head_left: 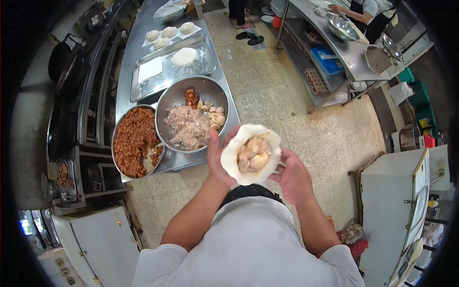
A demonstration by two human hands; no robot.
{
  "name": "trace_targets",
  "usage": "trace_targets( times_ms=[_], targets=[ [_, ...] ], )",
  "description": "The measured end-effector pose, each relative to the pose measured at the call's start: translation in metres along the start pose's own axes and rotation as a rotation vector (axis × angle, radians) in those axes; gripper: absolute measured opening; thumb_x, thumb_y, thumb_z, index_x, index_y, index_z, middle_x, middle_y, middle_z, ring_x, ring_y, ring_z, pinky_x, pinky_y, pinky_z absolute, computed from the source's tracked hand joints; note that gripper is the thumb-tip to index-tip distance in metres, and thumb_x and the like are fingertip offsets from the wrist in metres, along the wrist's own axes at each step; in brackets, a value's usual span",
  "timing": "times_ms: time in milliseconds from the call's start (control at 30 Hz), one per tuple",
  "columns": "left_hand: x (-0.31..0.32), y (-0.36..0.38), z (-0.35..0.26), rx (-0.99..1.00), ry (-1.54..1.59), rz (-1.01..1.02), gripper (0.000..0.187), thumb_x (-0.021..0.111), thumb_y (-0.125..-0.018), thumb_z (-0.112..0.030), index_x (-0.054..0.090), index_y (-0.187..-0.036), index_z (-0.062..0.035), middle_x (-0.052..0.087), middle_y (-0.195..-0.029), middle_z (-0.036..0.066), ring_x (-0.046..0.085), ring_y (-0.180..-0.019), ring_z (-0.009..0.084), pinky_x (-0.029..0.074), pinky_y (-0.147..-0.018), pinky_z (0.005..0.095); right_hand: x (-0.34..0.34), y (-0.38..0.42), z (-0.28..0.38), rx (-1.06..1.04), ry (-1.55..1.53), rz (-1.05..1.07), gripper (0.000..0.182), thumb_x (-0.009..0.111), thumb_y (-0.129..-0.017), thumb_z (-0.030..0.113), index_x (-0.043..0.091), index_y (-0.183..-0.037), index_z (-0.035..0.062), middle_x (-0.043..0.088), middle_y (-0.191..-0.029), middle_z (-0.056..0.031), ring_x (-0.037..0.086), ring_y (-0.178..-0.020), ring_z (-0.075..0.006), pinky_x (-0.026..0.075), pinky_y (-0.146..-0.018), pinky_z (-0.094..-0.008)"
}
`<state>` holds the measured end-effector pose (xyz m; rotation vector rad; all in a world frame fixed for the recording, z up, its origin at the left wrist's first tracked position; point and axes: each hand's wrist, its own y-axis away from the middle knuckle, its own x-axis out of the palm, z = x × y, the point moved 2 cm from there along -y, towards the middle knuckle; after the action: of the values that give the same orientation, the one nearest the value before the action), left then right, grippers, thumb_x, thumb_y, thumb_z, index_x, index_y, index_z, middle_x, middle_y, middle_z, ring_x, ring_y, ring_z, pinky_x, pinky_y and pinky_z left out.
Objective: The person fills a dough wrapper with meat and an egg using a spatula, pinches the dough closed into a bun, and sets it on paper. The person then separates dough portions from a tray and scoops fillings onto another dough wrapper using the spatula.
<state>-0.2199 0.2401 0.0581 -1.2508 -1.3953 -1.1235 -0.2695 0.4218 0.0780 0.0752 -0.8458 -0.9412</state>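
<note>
A round white dough wrapper is held up in front of my body, its edge wavy and raised around a mound of pale meat filling with a yellowish lump on top. My left hand cups the wrapper from the left, thumb up along its side and the other fingers hidden behind it. On the right, my right hand grips the lower right edge with bent fingers. Left of the wrapper, a steel bowl holds minced meat, yellowish pieces and a reddish-brown clump.
A second bowl of brown filling stands at the steel table's near end. Beyond are a metal tray with a dough disc and white paper, then several pleated buns. A co-worker stands at the right-hand table.
</note>
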Motion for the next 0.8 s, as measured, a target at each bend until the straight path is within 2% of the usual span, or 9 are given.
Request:
trace_targets(
  times_ms=[33,100,167,233,300,567,667,733,800],
  targets=[
    [-0.009,-0.002,0.005,-0.018,0.078,0.073,0.088,0.037,-0.090,-0.074,0.047,-0.138,-0.0010,0.051,-0.139,0.020,0.050,-0.128,0.0376,0.042,-0.107,0.0498,0.006,0.005,-0.004,-0.021,0.038,0.004,0.035,0.054,-0.099,0.018,0.049,-0.128,0.0003,0.062,-0.111,-0.0089,0.064,-0.098,-0.0179,0.055,-0.084,-0.0351],
    [-0.002,0.003,0.014,-0.053,0.171,0.134,0.089,0.038,-0.089,-0.075,0.047,-0.138,-0.0005,0.051,-0.139,0.021,0.051,-0.128,0.0375,0.041,-0.107,0.0500,0.001,0.008,-0.011,-0.051,0.107,-0.008,0.031,0.056,-0.098,0.017,0.051,-0.124,0.0003,0.062,-0.107,-0.0084,0.064,-0.094,-0.0158,0.056,-0.080,-0.0326],
    [0.042,0.012,0.009,0.005,-0.006,-0.043,0.089,0.037,-0.089,-0.075,0.047,-0.137,-0.0015,0.053,-0.135,0.021,0.054,-0.123,0.0370,0.044,-0.105,0.0500,0.002,0.009,-0.009,-0.079,0.177,-0.008,0.028,0.057,-0.098,0.016,0.052,-0.120,0.0002,0.063,-0.104,-0.0078,0.064,-0.091,-0.0137,0.056,-0.077,-0.0300],
    [0.032,0.019,0.012,0.060,0.006,-0.055,0.089,0.037,-0.089,-0.076,0.047,-0.137,-0.0024,0.054,-0.134,0.020,0.055,-0.121,0.0364,0.045,-0.104,0.0498,0.015,0.012,-0.002,-0.141,0.135,0.082,0.020,0.061,-0.096,0.013,0.055,-0.110,0.0001,0.064,-0.094,-0.0055,0.063,-0.081,-0.0102,0.055,-0.068,-0.0251],
    [0.023,0.018,0.020,0.185,0.239,-0.026,0.088,0.037,-0.087,-0.078,0.049,-0.136,-0.0059,0.056,-0.132,0.017,0.058,-0.117,0.0340,0.048,-0.099,0.0490,0.015,0.003,-0.006,-0.144,0.259,0.095,0.020,0.062,-0.096,0.015,0.057,-0.107,-0.0001,0.063,-0.091,-0.0048,0.062,-0.077,-0.0094,0.055,-0.065,-0.0244],
    [0.018,0.027,0.015,0.193,0.068,-0.146,0.090,0.036,-0.085,-0.080,0.049,-0.136,-0.0072,0.058,-0.130,0.014,0.059,-0.115,0.0320,0.049,-0.097,0.0479,0.018,0.006,-0.008,-0.139,0.493,0.036,0.018,0.064,-0.096,0.019,0.061,-0.094,0.0009,0.062,-0.080,-0.0016,0.060,-0.070,-0.0061,0.051,-0.058,-0.0232],
    [0.023,0.027,0.016,0.230,0.026,-0.196,0.081,0.038,-0.088,-0.077,0.055,-0.132,-0.0100,0.060,-0.129,0.012,0.059,-0.114,0.0317,0.049,-0.097,0.0479,0.012,0.007,-0.006,-0.136,0.674,-0.005,0.017,0.064,-0.095,0.018,0.062,-0.092,0.0011,0.063,-0.078,-0.0044,0.059,-0.065,-0.0102,0.050,-0.058,-0.0257],
    [0.025,0.030,0.016,0.179,0.013,-0.156,0.083,0.038,-0.088,-0.077,0.055,-0.132,-0.0092,0.060,-0.130,0.013,0.060,-0.114,0.0324,0.050,-0.097,0.0481,0.016,0.012,0.007,-0.604,1.165,0.057,0.021,0.066,-0.093,0.019,0.062,-0.085,0.0006,0.060,-0.072,-0.0052,0.056,-0.061,-0.0121,0.046,-0.054,-0.0281],
    [0.027,0.033,0.017,0.168,0.033,-0.150,0.084,0.038,-0.087,-0.078,0.056,-0.132,-0.0092,0.061,-0.129,0.013,0.061,-0.113,0.0332,0.050,-0.096,0.0490,0.020,0.016,0.014,-0.656,1.132,0.058,0.022,0.067,-0.093,0.020,0.062,-0.085,0.0001,0.059,-0.071,-0.0057,0.055,-0.060,-0.0129,0.044,-0.055,-0.0286]
  ],
)
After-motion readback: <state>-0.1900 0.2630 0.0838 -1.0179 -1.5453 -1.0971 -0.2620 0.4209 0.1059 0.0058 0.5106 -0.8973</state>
